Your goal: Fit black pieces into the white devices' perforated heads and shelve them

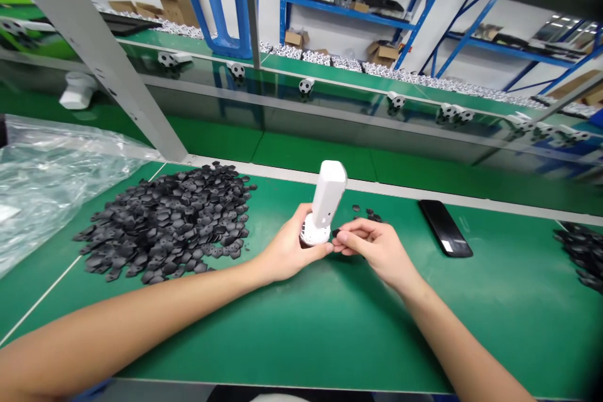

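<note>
While the left hand [294, 245] grips a white plastic part [328, 193], the right hand's [372, 245] fingers pinch a small black piece [336, 233] beside it.

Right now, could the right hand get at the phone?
Probably yes: the phone lies just right of the right hand, with bare green table between. But its fingers pinch a small black piece.

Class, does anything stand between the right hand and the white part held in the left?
Nothing visible does: the right hand, pinching a small black piece, is close beside the white part in the left hand.
</note>
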The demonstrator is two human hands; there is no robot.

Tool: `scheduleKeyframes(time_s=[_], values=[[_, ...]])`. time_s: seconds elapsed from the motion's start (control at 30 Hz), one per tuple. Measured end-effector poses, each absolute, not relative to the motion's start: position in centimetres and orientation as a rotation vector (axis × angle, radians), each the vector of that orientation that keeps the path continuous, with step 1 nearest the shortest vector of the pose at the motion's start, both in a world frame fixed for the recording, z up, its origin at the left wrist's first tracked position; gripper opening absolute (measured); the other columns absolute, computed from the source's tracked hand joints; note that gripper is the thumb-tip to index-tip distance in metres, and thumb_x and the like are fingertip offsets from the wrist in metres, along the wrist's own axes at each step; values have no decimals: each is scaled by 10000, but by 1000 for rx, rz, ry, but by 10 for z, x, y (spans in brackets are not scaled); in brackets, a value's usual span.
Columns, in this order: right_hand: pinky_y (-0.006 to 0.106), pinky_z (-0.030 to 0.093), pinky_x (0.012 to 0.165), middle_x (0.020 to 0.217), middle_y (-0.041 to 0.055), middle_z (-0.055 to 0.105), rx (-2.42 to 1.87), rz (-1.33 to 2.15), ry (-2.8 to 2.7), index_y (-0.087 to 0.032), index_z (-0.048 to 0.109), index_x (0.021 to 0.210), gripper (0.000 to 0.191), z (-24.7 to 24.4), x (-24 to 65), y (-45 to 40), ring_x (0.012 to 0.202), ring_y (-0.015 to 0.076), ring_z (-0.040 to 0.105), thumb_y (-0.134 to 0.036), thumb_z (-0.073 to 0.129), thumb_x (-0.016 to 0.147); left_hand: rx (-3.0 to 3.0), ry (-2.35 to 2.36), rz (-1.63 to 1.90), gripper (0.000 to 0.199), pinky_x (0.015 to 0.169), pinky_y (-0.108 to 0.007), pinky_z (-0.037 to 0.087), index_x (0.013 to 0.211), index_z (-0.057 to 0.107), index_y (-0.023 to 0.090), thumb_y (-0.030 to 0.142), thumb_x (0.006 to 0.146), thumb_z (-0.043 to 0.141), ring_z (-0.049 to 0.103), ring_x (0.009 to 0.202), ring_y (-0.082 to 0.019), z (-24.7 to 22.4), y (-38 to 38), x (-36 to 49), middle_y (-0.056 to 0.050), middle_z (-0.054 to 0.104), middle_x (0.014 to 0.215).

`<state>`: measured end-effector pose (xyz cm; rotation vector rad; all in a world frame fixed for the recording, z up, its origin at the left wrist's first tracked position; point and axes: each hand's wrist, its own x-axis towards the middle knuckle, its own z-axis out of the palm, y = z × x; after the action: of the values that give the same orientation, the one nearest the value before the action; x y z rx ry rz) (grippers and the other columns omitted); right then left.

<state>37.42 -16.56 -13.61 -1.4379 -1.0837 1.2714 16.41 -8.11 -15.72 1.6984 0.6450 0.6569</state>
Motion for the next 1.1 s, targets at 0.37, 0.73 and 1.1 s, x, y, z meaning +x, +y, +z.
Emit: scheduleKeyframes(time_s=[0.37, 0.73, 1.1], values=[[292, 499, 717, 766, 0, 689, -1412, 1176, -1205, -203, 620, 769, 308, -137, 360, -166, 738, 161, 616, -424, 789, 902, 1832, 643, 654, 608, 933, -380, 522, 1393, 486, 223, 281, 856, 765, 643, 1150, -262, -160, -85, 166, -107, 630, 1336], [292, 394, 604, 646, -20, 578, -1535, 1154, -1156, -193, 594, 678, 422, -145, 352, -168, 630, 147, 497, -488, 871, 797, 1828, 654, 623, 600, 887, -375, 507, 1233, 582, 232, 589, 819, 828, 657, 1083, -267, -154, -85, 167, -69, 672, 1221], [330, 462, 654, 771, 37, 693, -1554, 1152, -1247, -200, 716, 829, 284, -160, 355, -174, 719, 210, 591, -463, 823, 832, 1953, 552, 680, 506, 934, -368, 513, 1191, 627, 218, 516, 835, 830, 676, 1048, -246, -153, -84, 163, -58, 704, 1154]])
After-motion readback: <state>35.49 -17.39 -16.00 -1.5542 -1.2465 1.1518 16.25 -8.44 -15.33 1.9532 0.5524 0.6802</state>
